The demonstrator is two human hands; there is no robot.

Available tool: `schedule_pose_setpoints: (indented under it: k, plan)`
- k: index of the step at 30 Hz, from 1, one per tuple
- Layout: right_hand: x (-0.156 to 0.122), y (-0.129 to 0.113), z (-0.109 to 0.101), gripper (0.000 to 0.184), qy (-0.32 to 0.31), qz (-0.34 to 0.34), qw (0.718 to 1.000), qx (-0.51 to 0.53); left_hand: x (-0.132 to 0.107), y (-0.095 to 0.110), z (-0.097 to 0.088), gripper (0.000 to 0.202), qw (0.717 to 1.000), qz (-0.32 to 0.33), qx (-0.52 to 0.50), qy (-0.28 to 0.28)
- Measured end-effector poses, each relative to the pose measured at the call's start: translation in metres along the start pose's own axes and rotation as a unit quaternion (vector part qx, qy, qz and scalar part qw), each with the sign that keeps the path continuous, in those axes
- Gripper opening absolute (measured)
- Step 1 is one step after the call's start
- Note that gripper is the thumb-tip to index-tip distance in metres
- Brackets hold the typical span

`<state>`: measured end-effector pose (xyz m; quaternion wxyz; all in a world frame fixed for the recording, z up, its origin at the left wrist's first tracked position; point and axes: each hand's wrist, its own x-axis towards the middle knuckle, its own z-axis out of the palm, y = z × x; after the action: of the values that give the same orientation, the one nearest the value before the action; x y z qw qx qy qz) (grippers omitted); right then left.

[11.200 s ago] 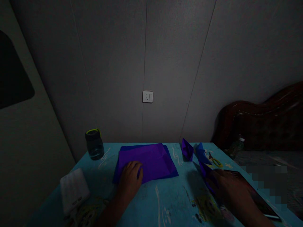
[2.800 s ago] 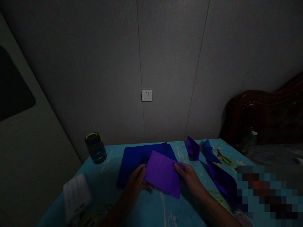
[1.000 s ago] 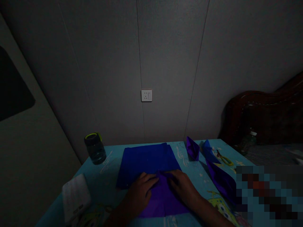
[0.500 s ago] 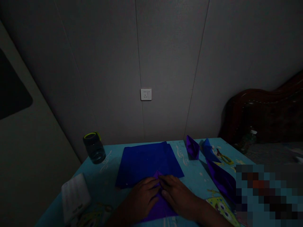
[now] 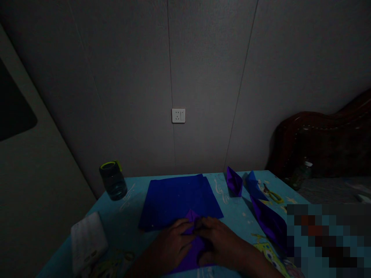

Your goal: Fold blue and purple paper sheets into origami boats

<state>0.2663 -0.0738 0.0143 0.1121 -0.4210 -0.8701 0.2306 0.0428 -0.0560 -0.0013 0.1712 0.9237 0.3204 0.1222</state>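
A purple sheet of paper (image 5: 189,255) lies on the light-blue table (image 5: 127,216) at its near edge, its far corner pointing away from me. My left hand (image 5: 171,245) and my right hand (image 5: 222,241) rest on it side by side, fingers pressed down on the paper near its tip. Just beyond them lies a stack of dark blue paper sheets (image 5: 179,199).
A jar with a yellow-green rim (image 5: 112,180) stands at the back left. A white pack (image 5: 87,241) lies at the left. Two small folded paper shapes (image 5: 234,181) and a larger purple one (image 5: 269,222) lie at the right, with scissors (image 5: 272,196) behind them.
The purple sheet has been taken off the blue stack, brought to the near edge and laid flat. Both hands have drawn together over it and press it down near its tip.
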Motion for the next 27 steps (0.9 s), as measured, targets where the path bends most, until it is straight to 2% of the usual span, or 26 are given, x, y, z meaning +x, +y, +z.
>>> schedule_pose_setpoints:
  k: [3, 6, 10, 14, 15, 19, 24, 27]
  plan:
    - [-0.002, 0.004, 0.002, 0.079, -0.027, -0.012, 1.000, 0.001, -0.001, 0.003, -0.005, 0.028, 1.000, -0.001, -0.020, -0.007]
    - [-0.004, 0.002, -0.001, 0.087, -0.047, -0.008, 0.999, -0.008, -0.002, 0.008, -0.010, 0.030, 0.999, -0.006, -0.042, -0.008]
    - [-0.007, -0.009, -0.013, 0.073, -0.043, -0.005, 0.999, 0.003, -0.003, 0.014, -0.019, 0.032, 0.998, -0.015, -0.060, -0.021]
    - [-0.007, -0.013, -0.020, 0.036, -0.015, -0.039, 0.998, 0.047, -0.005, 0.012, -0.026, 0.037, 0.997, -0.011, -0.074, -0.029]
    - [-0.006, -0.013, -0.019, 0.032, -0.003, -0.045, 0.998, 0.054, -0.005, 0.010, -0.028, 0.037, 0.996, -0.012, -0.081, -0.032]
    - [-0.001, -0.009, -0.012, 0.028, 0.018, -0.043, 0.998, 0.049, -0.008, 0.005, -0.033, 0.040, 0.992, -0.024, -0.107, -0.056]
    - [-0.003, -0.010, -0.012, 0.016, 0.010, -0.024, 0.998, 0.053, -0.008, 0.002, -0.033, 0.057, 0.992, -0.021, -0.100, -0.076]
    - [-0.005, -0.008, -0.014, 0.044, -0.021, -0.011, 0.998, 0.066, -0.007, -0.003, -0.029, 0.071, 0.992, -0.006, -0.093, -0.089]
